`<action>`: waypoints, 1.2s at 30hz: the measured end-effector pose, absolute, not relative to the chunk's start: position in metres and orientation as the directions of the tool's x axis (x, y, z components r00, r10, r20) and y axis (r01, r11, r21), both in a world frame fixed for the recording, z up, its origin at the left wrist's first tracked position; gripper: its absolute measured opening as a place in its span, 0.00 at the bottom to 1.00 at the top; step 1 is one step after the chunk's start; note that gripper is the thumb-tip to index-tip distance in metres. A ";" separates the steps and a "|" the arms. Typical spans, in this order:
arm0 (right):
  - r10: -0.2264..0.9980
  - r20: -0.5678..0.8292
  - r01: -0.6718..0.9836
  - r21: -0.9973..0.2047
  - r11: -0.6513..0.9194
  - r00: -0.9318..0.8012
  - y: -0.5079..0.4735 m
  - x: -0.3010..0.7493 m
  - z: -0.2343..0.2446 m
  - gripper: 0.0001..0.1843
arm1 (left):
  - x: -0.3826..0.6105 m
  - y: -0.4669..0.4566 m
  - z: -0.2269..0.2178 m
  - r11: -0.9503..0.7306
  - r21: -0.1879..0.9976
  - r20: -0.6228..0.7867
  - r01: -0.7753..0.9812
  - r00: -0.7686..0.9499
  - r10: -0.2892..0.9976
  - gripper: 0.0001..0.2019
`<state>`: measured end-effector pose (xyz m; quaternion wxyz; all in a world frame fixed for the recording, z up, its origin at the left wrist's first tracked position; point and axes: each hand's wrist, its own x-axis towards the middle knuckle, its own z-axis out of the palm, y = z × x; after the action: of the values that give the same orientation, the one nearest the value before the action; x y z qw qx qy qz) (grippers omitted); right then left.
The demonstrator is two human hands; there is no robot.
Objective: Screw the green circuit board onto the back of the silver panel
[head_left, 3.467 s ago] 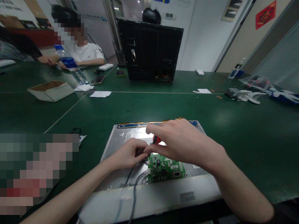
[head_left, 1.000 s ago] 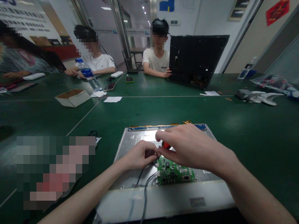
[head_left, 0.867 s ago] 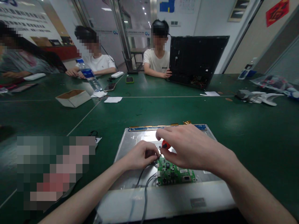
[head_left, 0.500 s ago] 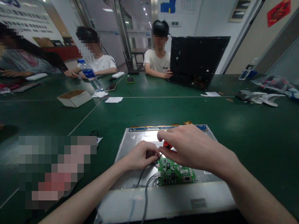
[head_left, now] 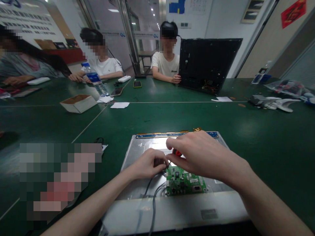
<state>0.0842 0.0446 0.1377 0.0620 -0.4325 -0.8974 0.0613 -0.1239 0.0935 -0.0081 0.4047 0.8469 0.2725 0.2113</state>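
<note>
A flat metal display panel point(head_left: 133, 154) lies in front of me, with a green circuit board point(head_left: 185, 183) on it. My right hand point(head_left: 197, 155) is closed around a screwdriver with a red and black handle point(head_left: 176, 152); its thin shaft slants down to the board's upper left corner. Close beside the tip, my left hand point(head_left: 152, 164) has its fingers pinched together; what lies between them is hidden. Grey cables point(head_left: 154, 206) run from the board's left side toward me. A narrow blue board strip point(head_left: 157, 135) lines the panel's far edge.
Across the green table point(head_left: 152, 116), a person point(head_left: 166, 65) steadies a black monitor housing point(head_left: 209, 64). Two more people sit at the far left. A white open box point(head_left: 79, 104), a water bottle point(head_left: 94, 78) and phones lie beyond the panel. A plastic bag point(head_left: 287, 88) rests at right.
The screwdriver handle has turned slightly in my right hand, whose fingers have shifted a little. My left hand, the panel and the board hold their places.
</note>
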 end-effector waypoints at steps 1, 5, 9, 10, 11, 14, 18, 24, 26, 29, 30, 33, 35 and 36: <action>0.787 0.060 0.772 -0.163 0.614 -0.614 0.044 0.084 0.138 0.04 | -0.124 0.093 -0.009 -0.519 0.805 0.140 0.287 0.759 0.636 0.07; 0.781 0.070 0.764 -0.171 0.622 -0.621 0.043 0.085 0.137 0.05 | -0.125 0.093 -0.011 -0.513 0.809 0.125 0.288 0.768 0.629 0.07; 0.779 0.072 0.760 -0.181 0.624 -0.623 0.043 0.085 0.136 0.06 | -0.124 0.094 -0.010 -0.522 0.796 0.120 0.306 0.765 0.632 0.08; 0.782 0.071 0.764 -0.179 0.620 -0.619 0.044 0.085 0.136 0.07 | -0.124 0.095 -0.009 -0.529 0.790 0.121 0.311 0.766 0.631 0.09; 0.786 0.071 0.768 -0.176 0.616 -0.615 0.044 0.085 0.135 0.07 | -0.124 0.095 -0.008 -0.536 0.783 0.122 0.314 0.768 0.629 0.09; 0.792 0.075 0.776 -0.164 0.609 -0.606 0.046 0.085 0.135 0.08 | -0.124 0.094 -0.008 -0.539 0.783 0.127 0.309 0.769 0.626 0.08; 0.796 0.063 0.781 -0.162 0.603 -0.602 0.046 0.083 0.137 0.06 | -0.125 0.094 -0.010 -0.513 0.806 0.122 0.296 0.765 0.633 0.08; 0.785 0.066 0.765 -0.186 0.616 -0.616 0.044 0.084 0.138 0.04 | -0.125 0.094 -0.011 -0.504 0.806 0.102 0.311 0.766 0.635 0.08; 0.777 0.072 0.757 -0.185 0.627 -0.625 0.045 0.085 0.137 0.04 | -0.125 0.094 -0.010 -0.510 0.799 0.100 0.319 0.766 0.635 0.08; 0.778 0.065 0.761 -0.173 0.625 -0.625 0.045 0.085 0.136 0.07 | -0.124 0.095 -0.008 -0.529 0.781 0.093 0.333 0.775 0.625 0.09; 0.780 0.062 0.764 -0.172 0.622 -0.622 0.045 0.086 0.136 0.07 | -0.124 0.095 -0.008 -0.536 0.775 0.097 0.334 0.776 0.624 0.09; 0.783 0.059 0.766 -0.173 0.619 -0.619 0.046 0.085 0.137 0.07 | -0.124 0.095 -0.006 -0.546 0.774 0.116 0.322 0.775 0.622 0.10; 0.786 0.057 0.770 -0.169 0.615 -0.615 0.045 0.085 0.137 0.07 | -0.123 0.094 -0.007 -0.541 0.784 0.129 0.305 0.773 0.622 0.09; 0.789 0.057 0.774 -0.164 0.612 -0.612 0.045 0.085 0.137 0.07 | -0.123 0.094 -0.007 -0.536 0.789 0.132 0.300 0.769 0.625 0.08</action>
<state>0.0846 0.0455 0.1369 0.0617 -0.4362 -0.8956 0.0615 -0.1233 0.0941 -0.0068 0.3977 0.8523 0.2716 0.2043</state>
